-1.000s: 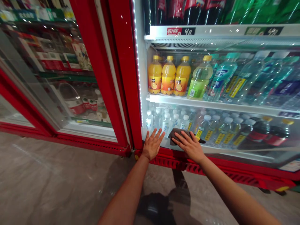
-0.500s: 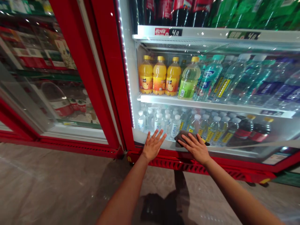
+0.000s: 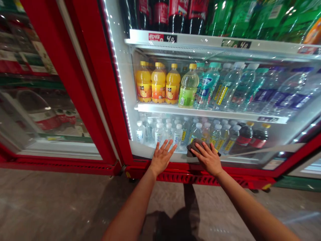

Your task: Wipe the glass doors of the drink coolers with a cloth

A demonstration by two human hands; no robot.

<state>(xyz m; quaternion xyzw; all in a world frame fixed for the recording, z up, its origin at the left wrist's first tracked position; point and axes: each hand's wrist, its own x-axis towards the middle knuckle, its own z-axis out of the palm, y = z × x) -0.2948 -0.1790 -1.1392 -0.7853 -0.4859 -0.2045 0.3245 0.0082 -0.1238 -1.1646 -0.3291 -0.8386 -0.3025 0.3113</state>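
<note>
My left hand (image 3: 161, 158) lies flat on the lower glass of a red-framed cooler door (image 3: 115, 127), fingers spread, with nothing in it. To its right, my right hand (image 3: 209, 160) presses a dark grey-brown cloth (image 3: 193, 146) against the same glass. A small black and yellow bit shows past the fingers of that hand. Part of the cloth is hidden under the palm. Behind the glass near both hands stand clear water bottles (image 3: 178, 135) with white caps.
Orange juice bottles (image 3: 158, 83) and other drinks fill the middle shelf; cola (image 3: 160, 15) and green bottles (image 3: 220, 16) are above. Another red-framed cooler (image 3: 62, 164) stands at left. A red slotted base (image 3: 175, 175) runs along the grey floor (image 3: 75, 207).
Both hands have moved to the right along the glass, the cloth under my right hand moving with it. The view has shifted to the right too.
</note>
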